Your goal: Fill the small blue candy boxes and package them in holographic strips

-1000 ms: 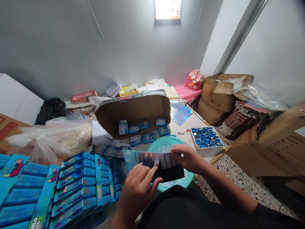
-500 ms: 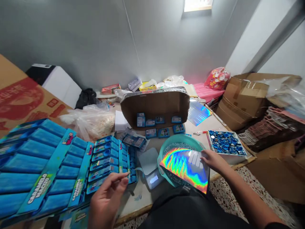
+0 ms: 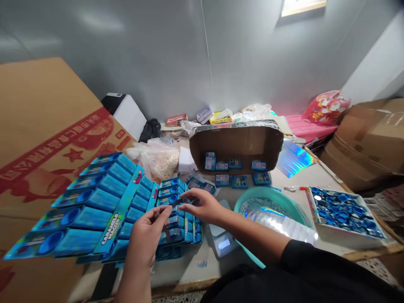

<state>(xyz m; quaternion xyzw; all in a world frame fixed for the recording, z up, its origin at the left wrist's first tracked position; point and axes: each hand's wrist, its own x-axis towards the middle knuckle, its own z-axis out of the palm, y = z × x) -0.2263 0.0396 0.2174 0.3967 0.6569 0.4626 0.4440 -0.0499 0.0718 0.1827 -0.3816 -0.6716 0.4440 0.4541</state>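
My left hand (image 3: 147, 233) and my right hand (image 3: 202, 205) are close together, fingertips nearly meeting over stacked blue candy packs (image 3: 173, 191). Between their pinched fingers is a small dark strip (image 3: 177, 202), too blurred to tell its kind. A shiny sticker sheet (image 3: 280, 223) lies across a turquoise basin (image 3: 292, 205) of small pale pellets, partly behind my right forearm. Left of my hands, larger blue packs in display sleeves (image 3: 110, 229) lean in a fanned row, lettered "Caramelo Macizo".
A small scale (image 3: 223, 244) stands beside the basin. At right, a white box (image 3: 347, 240) holds blue round pieces. An open cardboard box (image 3: 236, 143) with small blue packs stands behind; a large carton (image 3: 47, 126) rises at left. Another holographic sheet (image 3: 293, 158) lies farther back.
My right hand has let go of the sticker sheet, now on the basin, and crossed left to my left hand. The view has swung left.
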